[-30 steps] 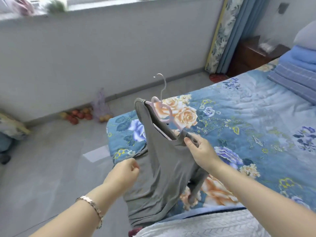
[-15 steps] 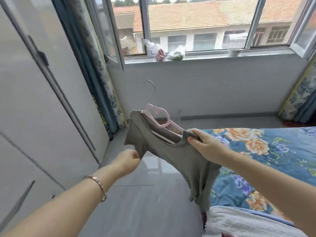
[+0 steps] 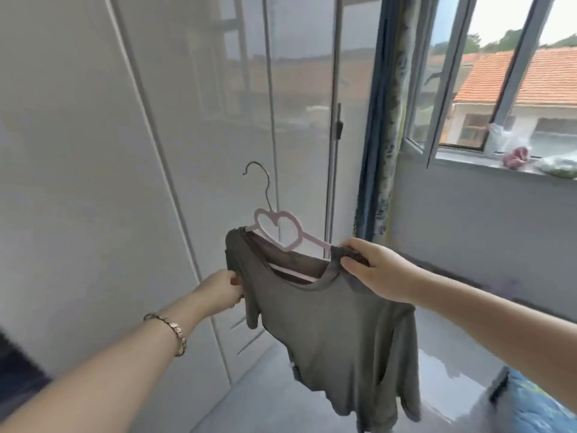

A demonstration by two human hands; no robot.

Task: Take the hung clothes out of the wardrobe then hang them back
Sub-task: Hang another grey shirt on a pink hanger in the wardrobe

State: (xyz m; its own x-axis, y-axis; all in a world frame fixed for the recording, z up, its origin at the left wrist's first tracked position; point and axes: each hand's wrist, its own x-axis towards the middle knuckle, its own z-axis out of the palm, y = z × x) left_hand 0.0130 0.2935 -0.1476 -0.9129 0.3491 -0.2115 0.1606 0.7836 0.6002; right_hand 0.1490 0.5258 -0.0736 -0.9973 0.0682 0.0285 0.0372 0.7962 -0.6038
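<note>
A grey T-shirt (image 3: 331,332) hangs on a pink hanger (image 3: 281,228) with a heart-shaped top and a metal hook pointing up. My right hand (image 3: 377,270) grips the shirt's right shoulder together with the hanger arm under it. My left hand (image 3: 223,287) pinches the shirt's left sleeve edge. The shirt is held in the air in front of the white wardrobe (image 3: 131,170), whose glossy doors look closed.
A blue patterned curtain (image 3: 381,145) hangs right of the wardrobe. An open window (image 3: 452,98) and a sill with bags (image 3: 530,157) are at the right. A corner of the floral bed (image 3: 540,407) shows at bottom right. The floor below is shiny grey.
The view has swung left from the bed to the wardrobe doors. Both hands carried the shirt on its hanger along, and the left hand now holds the sleeve edge.
</note>
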